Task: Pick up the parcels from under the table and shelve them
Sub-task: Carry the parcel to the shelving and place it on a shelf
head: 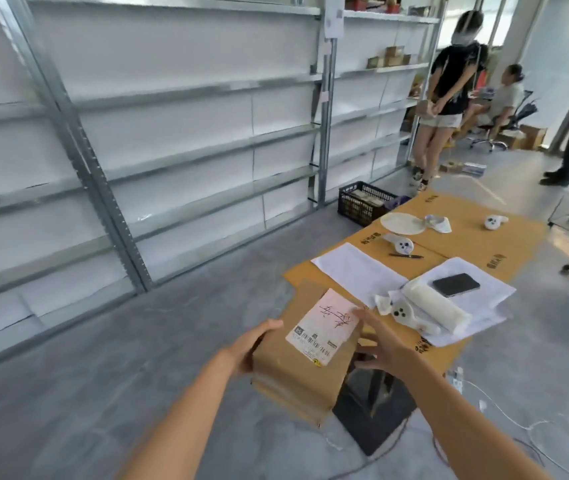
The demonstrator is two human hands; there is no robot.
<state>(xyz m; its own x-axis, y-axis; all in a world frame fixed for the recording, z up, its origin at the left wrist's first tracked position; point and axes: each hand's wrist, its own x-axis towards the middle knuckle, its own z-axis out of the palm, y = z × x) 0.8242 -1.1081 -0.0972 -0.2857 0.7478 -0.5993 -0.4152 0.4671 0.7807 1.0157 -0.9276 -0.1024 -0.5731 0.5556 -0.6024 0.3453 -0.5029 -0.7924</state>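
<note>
Low in the middle of the frame, you hold a brown cardboard parcel [305, 355] up off the floor, just beside the table [449, 237]. Your left hand [253, 348] curls around its left edge and grips it. Your right hand [378, 336] is spread open, fingers resting on the right side, more steadying than gripping. The box is flat-sided with sharp corners and a smooth white paper label [323, 327] on top. It looks like you are carrying it now. Next you likely need to turn left to the shiny metal shelves [186, 174] and slide it flat onto a bare board.
</note>
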